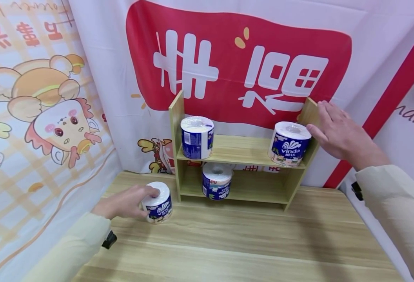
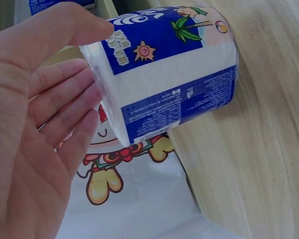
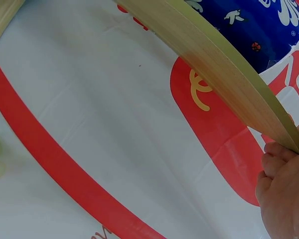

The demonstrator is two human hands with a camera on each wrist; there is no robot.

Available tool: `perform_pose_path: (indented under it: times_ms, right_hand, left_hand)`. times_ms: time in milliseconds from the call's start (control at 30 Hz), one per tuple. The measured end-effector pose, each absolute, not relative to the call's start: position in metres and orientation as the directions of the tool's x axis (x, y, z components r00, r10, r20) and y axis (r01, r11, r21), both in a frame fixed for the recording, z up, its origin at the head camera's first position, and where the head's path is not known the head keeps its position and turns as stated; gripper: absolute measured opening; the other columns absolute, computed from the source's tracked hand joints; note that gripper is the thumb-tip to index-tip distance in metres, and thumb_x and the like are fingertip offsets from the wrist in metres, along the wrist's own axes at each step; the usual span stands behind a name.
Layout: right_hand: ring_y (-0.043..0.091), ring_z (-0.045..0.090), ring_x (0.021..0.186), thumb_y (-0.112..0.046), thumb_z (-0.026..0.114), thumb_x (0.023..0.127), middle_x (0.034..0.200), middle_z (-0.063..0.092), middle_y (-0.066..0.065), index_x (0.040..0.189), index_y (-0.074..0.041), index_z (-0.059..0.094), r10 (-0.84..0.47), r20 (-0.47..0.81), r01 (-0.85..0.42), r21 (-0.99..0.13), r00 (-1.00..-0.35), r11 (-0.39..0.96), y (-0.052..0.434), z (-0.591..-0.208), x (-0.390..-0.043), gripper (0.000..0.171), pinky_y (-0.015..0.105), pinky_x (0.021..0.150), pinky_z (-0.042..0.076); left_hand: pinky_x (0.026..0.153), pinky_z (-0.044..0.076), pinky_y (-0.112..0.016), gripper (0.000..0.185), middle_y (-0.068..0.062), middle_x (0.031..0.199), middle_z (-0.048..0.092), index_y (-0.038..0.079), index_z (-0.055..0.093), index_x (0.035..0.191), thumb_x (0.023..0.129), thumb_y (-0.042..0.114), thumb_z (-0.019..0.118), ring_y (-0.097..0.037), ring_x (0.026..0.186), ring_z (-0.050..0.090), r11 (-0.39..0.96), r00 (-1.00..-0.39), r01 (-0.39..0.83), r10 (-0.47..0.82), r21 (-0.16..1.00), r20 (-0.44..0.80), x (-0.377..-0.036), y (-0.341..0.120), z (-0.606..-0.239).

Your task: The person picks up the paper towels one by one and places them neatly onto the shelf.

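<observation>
In the head view, a blue-and-white wrapped toilet roll (image 1: 161, 213) stands on the tabletop left of a small wooden shelf (image 1: 246, 145). My left hand (image 1: 126, 201) grips it from the left, a finger over the top near the core. Up close, the left thumb (image 2: 89, 27) lies at the roll's rim, with other fingers alongside the top end. At the shelf's upper right my right hand (image 1: 346, 135) touches the top of the side panel (image 3: 239, 89), its fingers straight and thumb spread. Beside that thumb, another toilet roll (image 1: 288, 150) sits on the upper board.
One more roll (image 1: 197, 143) occupies the upper board's left end, and another roll (image 1: 217, 186) stands on the lower board, left of centre. Printed cloth (image 1: 238, 70) hangs behind the shelf, and a cartoon cloth (image 1: 48, 117) borders the left side. The table (image 1: 228, 243) extends in front.
</observation>
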State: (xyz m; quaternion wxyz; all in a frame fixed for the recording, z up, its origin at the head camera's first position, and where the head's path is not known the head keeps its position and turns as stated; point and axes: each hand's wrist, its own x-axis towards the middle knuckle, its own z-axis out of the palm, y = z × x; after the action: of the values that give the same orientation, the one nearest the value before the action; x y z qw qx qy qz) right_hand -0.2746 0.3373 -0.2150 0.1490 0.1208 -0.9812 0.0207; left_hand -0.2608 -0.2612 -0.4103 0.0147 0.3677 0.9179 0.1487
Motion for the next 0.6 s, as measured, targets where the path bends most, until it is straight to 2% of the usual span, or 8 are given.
perform_pose_path:
  times_ms: [600]
  right_hand:
    - [0.052, 0.008, 0.162, -0.053, 0.045, 0.106, 0.176, 0.004, 0.028, 0.169, -0.006, -0.007, -0.220, 0.293, -0.229, 0.004, -0.930, 0.973, 0.335, -0.214, -0.274, 0.094, 0.077, 0.125, 0.019]
  left_hand:
    - [0.088, 0.065, -0.039, 0.045, -0.014, 0.116, 0.078, 0.000, 0.073, 0.117, 0.075, 0.007, 0.087, -0.025, 0.101, 0.074, 0.683, -0.728, 0.683, 0.664, 0.258, 0.170, -0.270, -0.258, -0.423]
